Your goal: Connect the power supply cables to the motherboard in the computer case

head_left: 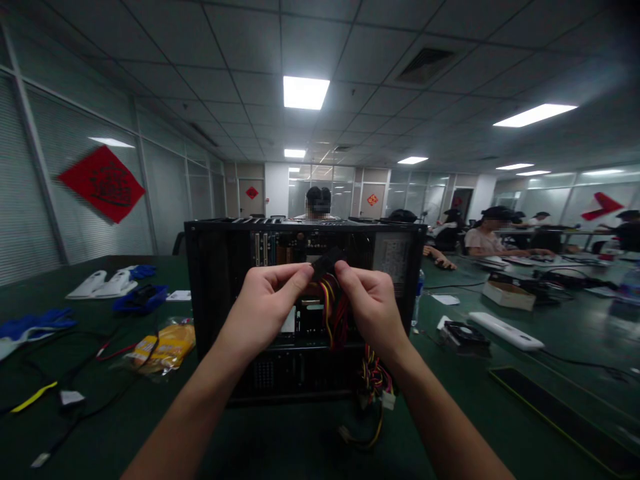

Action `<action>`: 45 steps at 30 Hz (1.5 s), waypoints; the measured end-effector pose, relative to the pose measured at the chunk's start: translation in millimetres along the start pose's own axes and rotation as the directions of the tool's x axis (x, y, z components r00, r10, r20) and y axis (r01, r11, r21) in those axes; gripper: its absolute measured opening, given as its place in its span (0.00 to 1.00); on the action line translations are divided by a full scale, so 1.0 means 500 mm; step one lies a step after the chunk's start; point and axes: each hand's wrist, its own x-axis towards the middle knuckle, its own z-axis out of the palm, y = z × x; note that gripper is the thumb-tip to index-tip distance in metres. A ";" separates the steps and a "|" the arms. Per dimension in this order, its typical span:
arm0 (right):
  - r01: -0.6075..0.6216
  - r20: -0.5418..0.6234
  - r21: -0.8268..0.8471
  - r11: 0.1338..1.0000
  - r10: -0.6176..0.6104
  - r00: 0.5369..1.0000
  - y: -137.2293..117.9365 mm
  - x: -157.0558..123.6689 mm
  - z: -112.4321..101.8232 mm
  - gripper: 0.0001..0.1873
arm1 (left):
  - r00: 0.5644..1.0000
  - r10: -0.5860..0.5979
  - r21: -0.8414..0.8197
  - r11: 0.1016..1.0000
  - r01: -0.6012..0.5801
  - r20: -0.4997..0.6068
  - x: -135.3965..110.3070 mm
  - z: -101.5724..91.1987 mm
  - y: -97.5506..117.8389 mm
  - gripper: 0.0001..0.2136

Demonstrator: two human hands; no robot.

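no text or numbers legible

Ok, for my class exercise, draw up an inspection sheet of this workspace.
Surface: green table, carrying the computer case.
Job's things: computer case, open-sided; black part before it.
Clutter: yellow packet and blue glove left, white strip right.
Hands: left hand and right hand pinch the black part.
Cables: multicoloured wires at the case; white-tipped black cable at left.
Surroundings: seated person, red wall decoration, lit ceiling panel.
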 end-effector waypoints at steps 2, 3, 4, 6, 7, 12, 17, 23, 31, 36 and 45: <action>-0.005 0.005 0.007 1.000 0.005 1.000 0.002 0.000 0.001 0.31 | 1.000 0.008 0.014 1.000 -0.008 -0.003 -0.001 0.000 -0.001 0.15; -0.012 0.006 0.010 1.000 0.012 1.000 0.002 -0.001 0.001 0.32 | 1.000 0.011 0.018 1.000 -0.011 -0.003 -0.001 0.000 -0.002 0.15; -0.019 0.005 0.012 1.000 0.019 1.000 0.001 -0.001 0.002 0.32 | 1.000 0.015 0.022 1.000 -0.015 -0.004 -0.002 0.000 -0.002 0.15; -0.031 0.012 0.021 0.999 0.031 0.999 -0.001 -0.001 0.001 0.31 | 1.000 0.022 0.035 0.999 -0.022 -0.006 -0.003 0.001 -0.001 0.15; -0.033 0.017 0.028 0.999 0.032 0.999 -0.002 -0.002 0.001 0.31 | 1.000 0.022 0.044 0.999 -0.022 -0.004 -0.004 0.001 0.000 0.15; -0.031 0.049 0.068 0.997 0.027 0.998 -0.006 -0.002 -0.004 0.29 | 0.999 0.012 0.000 1.000 -0.012 0.048 -0.007 0.003 0.010 0.15; -0.035 0.040 0.077 0.996 0.032 0.999 -0.005 -0.001 -0.005 0.30 | 0.999 0.020 -0.044 0.999 -0.018 0.039 -0.006 0.009 0.010 0.14; -0.027 0.041 0.056 0.998 0.025 0.999 -0.001 -0.002 0.000 0.29 | 1.000 0.001 -0.095 0.995 0.001 0.016 0.001 0.009 -0.009 0.15; -0.102 0.060 0.089 0.991 0.097 0.993 -0.007 0.004 0.005 0.28 | 0.999 -0.040 -0.080 0.996 0.038 -0.022 0.003 0.003 -0.019 0.16; -0.173 0.149 0.156 0.972 0.150 0.977 -0.004 0.001 0.015 0.27 | 0.996 -0.020 -0.028 0.999 0.018 -0.087 0.003 0.003 -0.023 0.15; -0.136 0.256 0.196 0.971 0.083 0.963 0.008 -0.006 0.024 0.17 | 0.995 0.043 0.022 0.999 -0.042 -0.094 -0.001 0.003 -0.014 0.12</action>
